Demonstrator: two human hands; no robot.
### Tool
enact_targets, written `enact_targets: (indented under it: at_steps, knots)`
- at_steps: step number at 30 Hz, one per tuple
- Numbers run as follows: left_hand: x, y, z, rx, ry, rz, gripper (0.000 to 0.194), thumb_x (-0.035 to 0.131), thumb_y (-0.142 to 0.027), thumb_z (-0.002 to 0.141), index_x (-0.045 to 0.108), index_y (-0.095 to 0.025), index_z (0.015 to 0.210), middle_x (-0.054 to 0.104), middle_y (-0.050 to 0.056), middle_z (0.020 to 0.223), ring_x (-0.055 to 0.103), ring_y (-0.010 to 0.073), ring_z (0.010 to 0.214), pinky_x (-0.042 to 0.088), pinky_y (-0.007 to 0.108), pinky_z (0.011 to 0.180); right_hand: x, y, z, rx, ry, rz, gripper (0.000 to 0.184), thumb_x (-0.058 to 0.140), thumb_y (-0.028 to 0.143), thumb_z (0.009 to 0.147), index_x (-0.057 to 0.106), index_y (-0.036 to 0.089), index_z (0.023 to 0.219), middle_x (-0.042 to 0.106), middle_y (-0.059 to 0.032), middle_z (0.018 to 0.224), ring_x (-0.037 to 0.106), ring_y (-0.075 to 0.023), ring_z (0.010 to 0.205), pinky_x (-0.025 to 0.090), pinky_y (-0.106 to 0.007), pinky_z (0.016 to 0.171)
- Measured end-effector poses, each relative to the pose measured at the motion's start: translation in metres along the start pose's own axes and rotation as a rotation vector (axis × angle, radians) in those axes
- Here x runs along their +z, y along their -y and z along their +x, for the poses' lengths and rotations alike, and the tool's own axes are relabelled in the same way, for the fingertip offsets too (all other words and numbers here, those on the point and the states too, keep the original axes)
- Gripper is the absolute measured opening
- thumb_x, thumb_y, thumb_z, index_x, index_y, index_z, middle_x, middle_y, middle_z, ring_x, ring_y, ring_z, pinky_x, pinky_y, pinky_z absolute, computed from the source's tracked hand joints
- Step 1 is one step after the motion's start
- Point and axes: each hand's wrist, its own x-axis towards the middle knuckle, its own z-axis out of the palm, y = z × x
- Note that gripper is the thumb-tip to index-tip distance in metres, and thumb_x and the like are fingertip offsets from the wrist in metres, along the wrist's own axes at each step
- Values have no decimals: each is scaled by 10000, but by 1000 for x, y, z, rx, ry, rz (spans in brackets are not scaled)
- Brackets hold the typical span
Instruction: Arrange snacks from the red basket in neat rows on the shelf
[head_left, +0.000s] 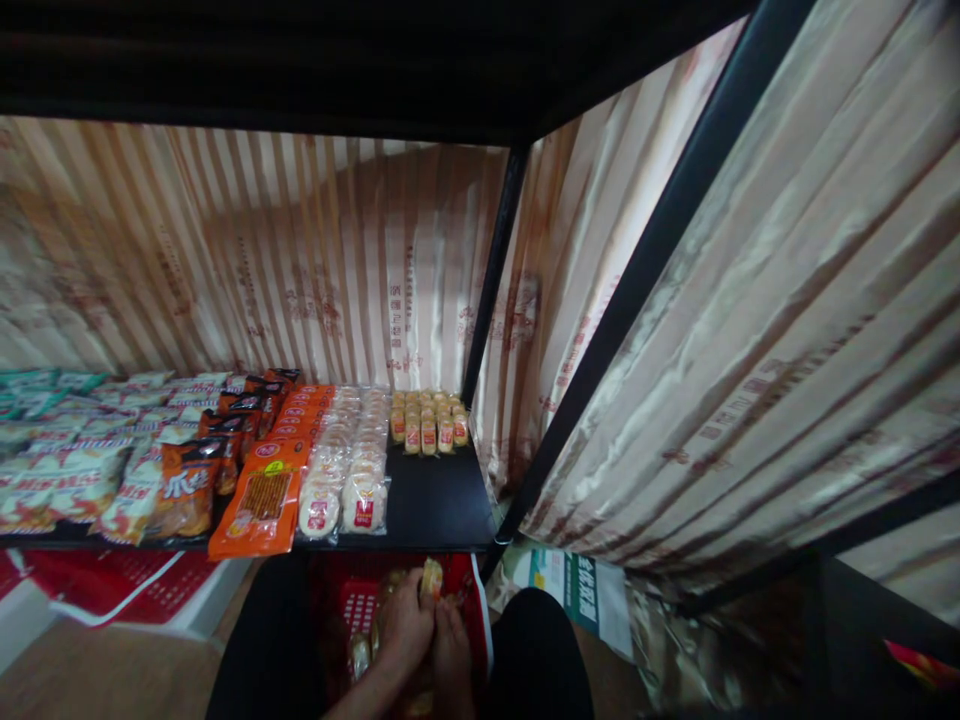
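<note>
Between my knees, my left hand [406, 622] is closed round a small yellow wrapped snack [432, 578] with an orange-red label. My right hand [451, 640] is right beside it, fingers curled in near the snack's lower end; what they grip is hidden. Both hands are over a red plastic basket [361, 605] with more wrapped snacks [360, 652] inside, partly covered by my hands and forearms. On the black shelf [427, 500] above, a block of similar small wrapped snacks [428, 434] stands in rows at the back right corner.
Left of that block lie rows of round white packaged crackers [364, 505], orange snack packets [259, 505] and many white bags [75, 480]. Black posts [626, 290] frame the shelf's right side, before a pleated curtain [337, 260]. A printed bag [581, 595] lies on the floor.
</note>
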Motion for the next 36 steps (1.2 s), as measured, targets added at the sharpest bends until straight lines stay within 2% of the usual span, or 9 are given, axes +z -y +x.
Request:
enact_targets:
  at_steps: [6, 11, 14, 20, 28, 36]
  knots:
    - [-3, -3, -3, 16, -27, -33, 366, 369, -231, 867, 574, -208, 1170, 651, 41, 1165, 586, 156, 1064, 392, 201, 909, 2, 3, -3, -60, -30, -46, 474, 652, 628, 481, 679, 218, 717, 723, -74, 871, 625, -280, 933, 466, -346, 833]
    - [-11, -9, -9, 16, -25, -95, 350, 399, -241, 860, 582, -228, 1158, 669, 29, 1129, 596, 161, 1038, 404, 219, 905, 4, 20, -17, -148, -11, -94, 409, 556, 536, 638, 668, 194, 832, 709, -86, 940, 629, -251, 934, 454, -330, 859]
    - [-12, -10, -8, 52, -54, -163, 351, 395, -249, 867, 579, -216, 1164, 661, 41, 1144, 591, 165, 1045, 406, 233, 917, 6, 31, -22, -165, -6, -96, 391, 530, 479, 676, 644, 169, 884, 701, -97, 947, 630, -242, 920, 461, -330, 839]
    - [-9, -11, -2, 105, -70, -287, 358, 401, -213, 857, 577, -182, 1168, 657, 54, 1145, 596, 162, 1030, 416, 251, 931, 8, 41, -21, -212, 25, -89, 387, 498, 462, 724, 617, 162, 938, 685, -99, 985, 628, -217, 916, 469, -319, 838]
    - [-13, -14, 1, 61, -97, -254, 386, 402, -246, 857, 558, -231, 1210, 643, 28, 1188, 573, 173, 1087, 389, 264, 978, 10, 52, -23, -257, 48, -105, 387, 513, 457, 733, 600, 165, 971, 685, -109, 997, 639, -219, 918, 482, -329, 828]
    - [-16, -18, 7, 55, -150, -334, 374, 384, -227, 860, 558, -213, 1190, 641, 36, 1179, 556, 166, 1105, 380, 266, 995, 16, 55, -14, -287, 130, -41, 404, 548, 447, 740, 563, 169, 1034, 673, -114, 1029, 646, -210, 916, 499, -333, 831]
